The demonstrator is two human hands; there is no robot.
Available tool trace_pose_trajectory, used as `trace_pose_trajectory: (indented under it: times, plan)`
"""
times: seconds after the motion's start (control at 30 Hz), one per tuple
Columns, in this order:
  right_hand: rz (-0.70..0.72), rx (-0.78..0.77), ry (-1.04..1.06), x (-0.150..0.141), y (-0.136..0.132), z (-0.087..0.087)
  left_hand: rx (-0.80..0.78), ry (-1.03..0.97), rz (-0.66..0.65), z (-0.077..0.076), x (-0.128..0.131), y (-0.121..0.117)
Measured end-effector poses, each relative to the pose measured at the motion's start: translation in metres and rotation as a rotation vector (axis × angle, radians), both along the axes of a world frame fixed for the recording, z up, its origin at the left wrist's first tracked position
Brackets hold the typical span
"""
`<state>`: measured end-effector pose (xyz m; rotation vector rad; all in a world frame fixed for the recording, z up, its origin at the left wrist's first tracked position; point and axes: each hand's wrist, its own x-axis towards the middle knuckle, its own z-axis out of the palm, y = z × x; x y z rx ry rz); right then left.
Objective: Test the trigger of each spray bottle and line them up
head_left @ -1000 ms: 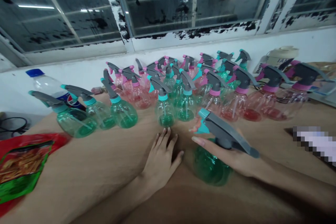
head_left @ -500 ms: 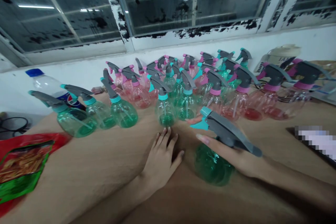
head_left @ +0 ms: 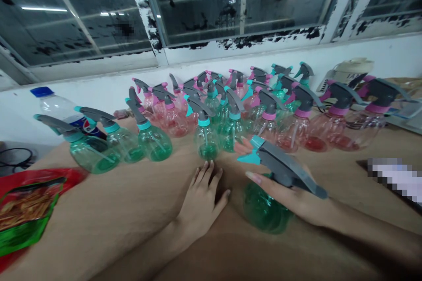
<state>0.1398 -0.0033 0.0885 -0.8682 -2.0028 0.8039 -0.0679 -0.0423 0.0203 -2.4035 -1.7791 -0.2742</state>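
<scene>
My right hand is wrapped round the neck of a green spray bottle with a grey and turquoise trigger head. Its thumb lies along the near side; the other fingers are mostly hidden behind the head. My left hand rests flat on the table, fingers spread, holding nothing. Just beyond its fingertips stands another green spray bottle with a little liquid at the bottom. Behind it are rows of pink and green spray bottles, among them a pink spray bottle with a pink collar.
At the left, several green spray bottles, a blue-capped soft drink bottle and a red and green snack packet are on the table. A dark flat device with a blurred-out screen lies right. A beige container stands by the wall.
Hardly anything differs. The view has shifted very slightly, and fingertips of my right hand show a little more behind the turquoise trigger. My left hand stays in place.
</scene>
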Motion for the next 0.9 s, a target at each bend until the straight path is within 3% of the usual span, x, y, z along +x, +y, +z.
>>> trace_pose_trajectory:
  times: [0.5, 0.9]
  plan:
    - [0.179, 0.070, 0.110, -0.0003, -0.0036, 0.0080, -0.007, -0.016, -0.015, 0.0016, -0.0008, 0.0008]
    - [0.225, 0.086, 0.120, -0.0015, -0.0013, 0.0099, -0.002, -0.009, -0.023, 0.0042, 0.0000, 0.0004]
